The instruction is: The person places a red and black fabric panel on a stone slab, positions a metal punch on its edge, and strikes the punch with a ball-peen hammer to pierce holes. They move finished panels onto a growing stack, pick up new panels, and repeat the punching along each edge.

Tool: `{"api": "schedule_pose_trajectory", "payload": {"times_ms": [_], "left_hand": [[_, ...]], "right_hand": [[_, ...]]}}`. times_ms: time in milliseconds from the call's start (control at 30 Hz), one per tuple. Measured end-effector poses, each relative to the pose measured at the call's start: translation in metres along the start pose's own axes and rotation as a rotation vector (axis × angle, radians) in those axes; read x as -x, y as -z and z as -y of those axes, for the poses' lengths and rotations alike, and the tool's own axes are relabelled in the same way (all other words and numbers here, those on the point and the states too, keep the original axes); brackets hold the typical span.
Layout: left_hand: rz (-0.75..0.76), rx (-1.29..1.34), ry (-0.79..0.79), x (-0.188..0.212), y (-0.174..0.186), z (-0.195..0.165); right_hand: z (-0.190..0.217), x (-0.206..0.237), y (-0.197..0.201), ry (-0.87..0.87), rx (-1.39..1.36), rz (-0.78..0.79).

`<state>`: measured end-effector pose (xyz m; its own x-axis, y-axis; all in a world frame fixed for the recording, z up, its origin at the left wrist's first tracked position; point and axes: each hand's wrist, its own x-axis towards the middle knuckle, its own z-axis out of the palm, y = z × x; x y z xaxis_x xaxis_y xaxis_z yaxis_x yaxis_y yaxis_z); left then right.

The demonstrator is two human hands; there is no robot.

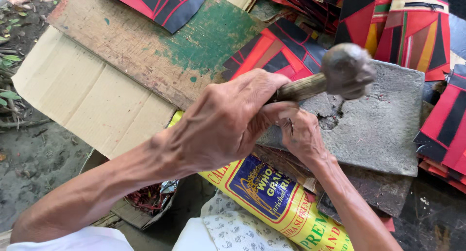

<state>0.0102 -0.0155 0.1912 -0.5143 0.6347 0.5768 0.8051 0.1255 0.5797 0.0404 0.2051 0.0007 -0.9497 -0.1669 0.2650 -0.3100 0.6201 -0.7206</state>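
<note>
1. Gripping the hammer (340, 74), the left hand (228, 120) is closed tight around the wooden handle, close below the head.
2. The hammer is held raised over the grey stone slab (383, 120).
3. The head is judged heavy and hard; the handle is stiff and rough, so slipping is unlikely.
4. The right hand (303, 134) is pressed on the slab edge, fingers curled; whether anything is pinched cannot be told.
5. Red-and-black patchwork pieces (281, 49) are stacked around.

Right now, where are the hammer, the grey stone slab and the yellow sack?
hammer (347, 70), head view, on its rounded metal head.
grey stone slab (383, 125), head view, on its bare top.
yellow sack (272, 197), head view, on its printed face.
</note>
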Motion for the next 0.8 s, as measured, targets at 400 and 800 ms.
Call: {"api": "schedule_pose_trajectory", "payload": {"times_ms": [400, 800], "left_hand": [[0.377, -0.157, 0.397, 0.018, -0.015, 0.031], [0.323, -0.172, 0.355, 0.018, -0.008, 0.033]], "right_hand": [[-0.001, -0.002, 0.004, -0.166, -0.159, -0.043], [0.001, -0.003, 0.005, -0.222, -0.323, -0.023]]}}
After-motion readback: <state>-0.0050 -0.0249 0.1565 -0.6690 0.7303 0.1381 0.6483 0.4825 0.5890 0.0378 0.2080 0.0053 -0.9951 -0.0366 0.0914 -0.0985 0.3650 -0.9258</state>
